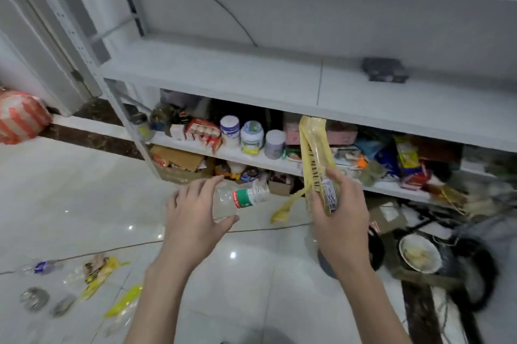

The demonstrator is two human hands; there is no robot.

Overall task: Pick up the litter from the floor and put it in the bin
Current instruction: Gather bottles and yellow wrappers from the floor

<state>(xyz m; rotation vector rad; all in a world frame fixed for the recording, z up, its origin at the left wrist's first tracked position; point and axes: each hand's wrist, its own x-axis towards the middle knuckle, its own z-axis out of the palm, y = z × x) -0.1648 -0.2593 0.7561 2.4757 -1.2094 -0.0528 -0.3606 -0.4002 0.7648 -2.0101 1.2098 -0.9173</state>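
Several pieces of litter lie on the floor (pixel 70 203) at far left: a small bottle (pixel 42 266), yellow wrappers (pixel 105 269) and crushed foil (pixel 35 298). My left hand (pixel 195 212) holds a clear plastic bottle (pixel 243 198) between thumb and fingers, neck pointing right, clear of the tiles. My right hand (pixel 341 212) grips a long yellow wrapper (pixel 313 148) upright, one loose strip dangling, in front of the cluttered shelf (pixel 223 75). One item per hand, I judge, saves a trip. I cannot identify a bin in view.
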